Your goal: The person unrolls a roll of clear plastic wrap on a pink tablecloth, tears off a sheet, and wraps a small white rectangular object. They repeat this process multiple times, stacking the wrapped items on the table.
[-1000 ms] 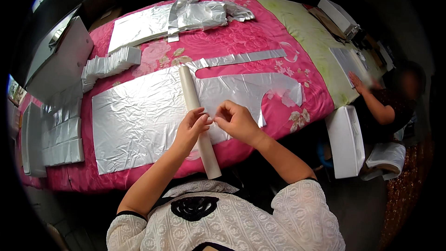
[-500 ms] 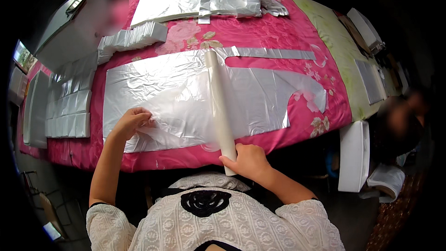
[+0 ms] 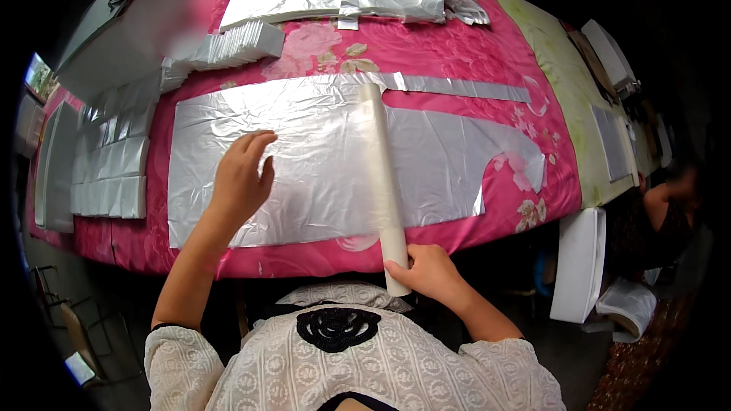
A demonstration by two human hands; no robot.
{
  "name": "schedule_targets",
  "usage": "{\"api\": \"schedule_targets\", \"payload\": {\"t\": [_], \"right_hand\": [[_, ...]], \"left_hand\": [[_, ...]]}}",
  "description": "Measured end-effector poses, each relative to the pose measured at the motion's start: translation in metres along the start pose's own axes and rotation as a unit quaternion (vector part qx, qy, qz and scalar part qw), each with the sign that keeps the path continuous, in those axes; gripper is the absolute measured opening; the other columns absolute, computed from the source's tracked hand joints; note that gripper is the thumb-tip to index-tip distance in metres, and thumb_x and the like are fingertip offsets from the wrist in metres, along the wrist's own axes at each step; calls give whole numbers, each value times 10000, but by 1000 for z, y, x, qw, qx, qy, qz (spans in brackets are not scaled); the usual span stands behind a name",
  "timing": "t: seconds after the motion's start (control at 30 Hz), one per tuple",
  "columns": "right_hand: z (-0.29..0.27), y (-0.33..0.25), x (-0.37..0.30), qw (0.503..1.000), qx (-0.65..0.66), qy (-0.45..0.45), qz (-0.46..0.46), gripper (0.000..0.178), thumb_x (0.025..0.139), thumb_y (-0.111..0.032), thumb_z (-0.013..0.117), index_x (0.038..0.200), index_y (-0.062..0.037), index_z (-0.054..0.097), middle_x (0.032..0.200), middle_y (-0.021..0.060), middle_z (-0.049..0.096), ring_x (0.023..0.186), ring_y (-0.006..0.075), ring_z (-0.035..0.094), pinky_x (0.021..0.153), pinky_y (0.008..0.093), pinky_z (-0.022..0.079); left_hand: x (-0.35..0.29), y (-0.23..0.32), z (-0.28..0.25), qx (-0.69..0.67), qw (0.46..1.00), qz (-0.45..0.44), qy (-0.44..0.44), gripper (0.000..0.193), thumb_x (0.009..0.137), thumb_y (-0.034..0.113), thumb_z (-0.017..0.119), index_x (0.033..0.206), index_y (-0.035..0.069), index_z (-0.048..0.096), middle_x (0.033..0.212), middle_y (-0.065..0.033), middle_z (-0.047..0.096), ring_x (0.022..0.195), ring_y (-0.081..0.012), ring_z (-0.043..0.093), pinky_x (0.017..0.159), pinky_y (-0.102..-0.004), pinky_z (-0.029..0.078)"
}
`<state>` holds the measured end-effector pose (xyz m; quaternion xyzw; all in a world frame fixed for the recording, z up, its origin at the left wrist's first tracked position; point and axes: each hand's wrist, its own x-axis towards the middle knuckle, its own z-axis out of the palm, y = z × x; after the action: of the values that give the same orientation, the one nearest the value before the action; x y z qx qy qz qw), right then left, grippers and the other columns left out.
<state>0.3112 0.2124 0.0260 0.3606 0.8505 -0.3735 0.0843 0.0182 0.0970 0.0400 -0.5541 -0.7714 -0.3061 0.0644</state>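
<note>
Since a moment ago my left hand (image 3: 242, 175) has slid right across the silver sheet (image 3: 320, 160), fingers spread and pressing flat. Right hand (image 3: 426, 272) grips the roll's (image 3: 383, 183) near end at lower centre — better to hold it steady while smoothing. Its long axis runs from me toward the tabletop's (image 3: 304, 46) far side.

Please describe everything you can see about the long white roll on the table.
The roll is a long, slim, pale tube, apparently wound with clear film. It lies across the large silver sheet, pointing away from the person, its near end hanging past the edge of the pink flowered table cover. The right hand holds that near end. The left hand is apart from it, over the sheet.
</note>
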Motion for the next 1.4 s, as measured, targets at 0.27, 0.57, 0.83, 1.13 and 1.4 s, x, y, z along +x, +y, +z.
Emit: {"api": "schedule_targets", "payload": {"t": [0.27,0.57,0.83,1.13,1.4], "right_hand": [[2,6,2,998,49,-41,10,521,747,-478,617,759,42,635,678,205,618,647,341,618,617,404,482],[-37,-10,119,992,119,-5,-37,585,815,-512,557,688,53,638,572,162,599,556,246,615,540,342,475],[-71,-24,257,761,646,50,7,349,884,-328,518,1019,-6,535,910,99,615,792,210,600,687,315,484],[-210,85,264,426,825,339,-154,222,891,-275,438,1029,-101,441,1101,97,582,944,264,584,801,426,454],[-119,-65,199,819,419,108,-378,654,927,-447,429,1395,-28,250,1364,141,410,1277,219,365,1063,322,234]], "left_hand": [[1,64,126,-65,993,6,-99,542,839,149,418,1318,-79,308,1383,-245,310,1312,-352,268,1087,-433,194],[-5,55,131,28,991,34,-124,603,830,219,372,1329,-106,277,1403,-252,279,1335,-348,229,1104,-429,142],[-3,55,136,35,993,47,-106,594,820,211,376,1317,-107,303,1382,-260,311,1319,-355,265,1100,-435,154],[-4,58,135,27,992,39,-116,598,821,216,371,1324,-100,298,1398,-247,295,1331,-338,248,1102,-427,151],[-3,60,129,21,993,23,-115,607,832,218,378,1335,-102,266,1421,-247,244,1346,-348,200,1107,-426,133]]}}
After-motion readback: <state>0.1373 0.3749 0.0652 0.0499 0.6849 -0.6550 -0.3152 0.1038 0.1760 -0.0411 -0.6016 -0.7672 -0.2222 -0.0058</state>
